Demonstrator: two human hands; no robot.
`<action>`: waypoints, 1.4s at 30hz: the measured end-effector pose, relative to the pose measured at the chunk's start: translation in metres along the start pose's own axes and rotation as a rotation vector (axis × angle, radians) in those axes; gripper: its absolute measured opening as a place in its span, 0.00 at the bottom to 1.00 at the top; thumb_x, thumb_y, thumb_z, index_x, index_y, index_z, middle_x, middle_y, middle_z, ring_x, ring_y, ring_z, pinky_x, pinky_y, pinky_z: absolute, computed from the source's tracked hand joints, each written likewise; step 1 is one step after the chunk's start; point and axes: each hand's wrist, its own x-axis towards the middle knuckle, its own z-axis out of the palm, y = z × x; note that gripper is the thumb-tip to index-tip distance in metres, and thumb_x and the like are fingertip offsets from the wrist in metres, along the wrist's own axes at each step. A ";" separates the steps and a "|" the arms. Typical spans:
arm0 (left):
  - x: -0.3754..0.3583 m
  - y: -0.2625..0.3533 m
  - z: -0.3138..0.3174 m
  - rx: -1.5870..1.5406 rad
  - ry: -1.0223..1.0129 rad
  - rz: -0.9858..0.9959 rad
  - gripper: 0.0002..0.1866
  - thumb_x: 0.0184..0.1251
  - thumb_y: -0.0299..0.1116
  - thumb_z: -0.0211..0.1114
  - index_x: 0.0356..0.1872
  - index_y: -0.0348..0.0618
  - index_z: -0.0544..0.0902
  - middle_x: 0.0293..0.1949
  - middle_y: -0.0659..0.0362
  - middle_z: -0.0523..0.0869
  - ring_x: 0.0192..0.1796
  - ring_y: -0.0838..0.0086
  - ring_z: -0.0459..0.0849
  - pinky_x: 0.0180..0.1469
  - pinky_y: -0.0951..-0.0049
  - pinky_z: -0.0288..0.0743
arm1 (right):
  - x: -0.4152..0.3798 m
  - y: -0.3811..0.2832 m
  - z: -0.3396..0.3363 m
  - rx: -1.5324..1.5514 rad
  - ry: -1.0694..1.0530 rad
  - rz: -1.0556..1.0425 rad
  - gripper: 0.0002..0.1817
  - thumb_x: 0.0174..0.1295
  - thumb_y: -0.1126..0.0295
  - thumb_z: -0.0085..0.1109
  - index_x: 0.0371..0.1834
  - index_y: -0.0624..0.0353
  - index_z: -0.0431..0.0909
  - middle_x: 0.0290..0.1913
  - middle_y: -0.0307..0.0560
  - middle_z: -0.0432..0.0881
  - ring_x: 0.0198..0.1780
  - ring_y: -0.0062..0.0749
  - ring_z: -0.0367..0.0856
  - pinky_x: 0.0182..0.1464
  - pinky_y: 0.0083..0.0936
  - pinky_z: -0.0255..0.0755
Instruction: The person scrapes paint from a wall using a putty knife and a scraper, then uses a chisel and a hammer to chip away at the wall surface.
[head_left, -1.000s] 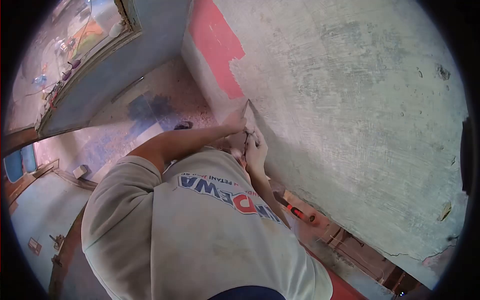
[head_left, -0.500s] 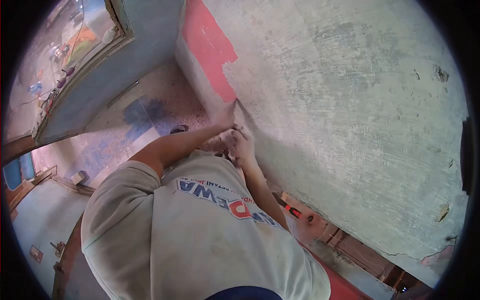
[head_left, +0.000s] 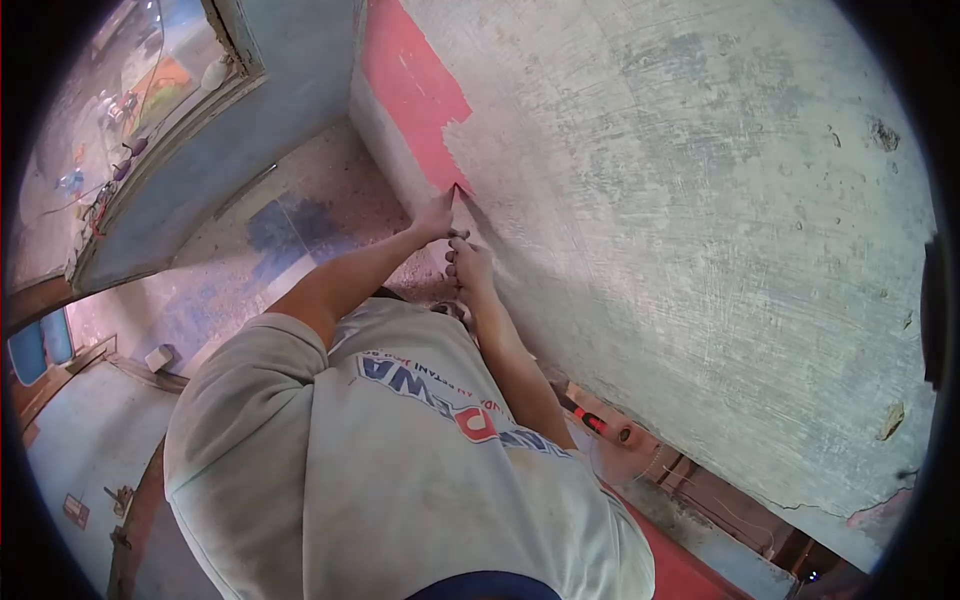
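My left hand (head_left: 434, 217) is closed around the upper part of a thin scraper, close against the wall. The scraper's dark tip (head_left: 457, 189) touches the lower end of a pink paint patch (head_left: 415, 75), whose edge is ragged. Just below, my right hand (head_left: 472, 266) is a closed fist at the lower end of the same tool, its fingers curled. Most of the handle is hidden inside the hands. Around the pink patch, the wall (head_left: 650, 230) is bare grey-white with scratch marks.
A red and black handled tool (head_left: 592, 421) lies on a ledge at the wall's foot, right of my right arm. Blue stains mark the dusty floor (head_left: 350, 180). At upper left is a window frame (head_left: 165, 185), and a small white block (head_left: 159, 356) sits at left.
Both hands have moved forward along the wall, toward the pink patch. The scraper tip now shows beyond my left hand, and the hands are less overlapped than before.
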 end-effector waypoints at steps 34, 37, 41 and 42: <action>-0.041 0.048 0.036 0.052 0.038 0.155 0.46 0.64 0.19 0.57 0.85 0.40 0.52 0.57 0.38 0.84 0.58 0.51 0.88 0.56 0.60 0.85 | -0.062 -0.003 -0.033 0.032 -0.064 -0.052 0.09 0.72 0.64 0.60 0.39 0.58 0.79 0.25 0.34 0.75 0.19 0.18 0.69 0.18 0.20 0.57; -0.017 0.041 0.002 0.065 -0.038 -0.059 0.44 0.66 0.16 0.56 0.84 0.36 0.51 0.61 0.38 0.82 0.59 0.49 0.87 0.56 0.56 0.87 | -0.001 -0.006 -0.004 0.012 -0.013 -0.001 0.09 0.72 0.64 0.60 0.38 0.57 0.79 0.26 0.34 0.75 0.19 0.18 0.69 0.17 0.22 0.58; -0.021 0.042 -0.010 0.082 -0.057 -0.021 0.41 0.69 0.18 0.52 0.84 0.34 0.50 0.65 0.37 0.80 0.59 0.48 0.86 0.55 0.55 0.87 | -0.001 0.003 0.001 0.059 -0.020 -0.030 0.10 0.72 0.64 0.60 0.36 0.58 0.80 0.25 0.34 0.75 0.20 0.19 0.72 0.18 0.23 0.60; -0.029 0.041 0.002 0.124 -0.033 0.077 0.41 0.68 0.17 0.47 0.84 0.34 0.50 0.67 0.37 0.79 0.59 0.48 0.86 0.55 0.56 0.87 | -0.012 0.010 -0.011 0.077 -0.027 -0.082 0.10 0.73 0.64 0.59 0.36 0.59 0.79 0.24 0.34 0.74 0.19 0.19 0.71 0.17 0.24 0.59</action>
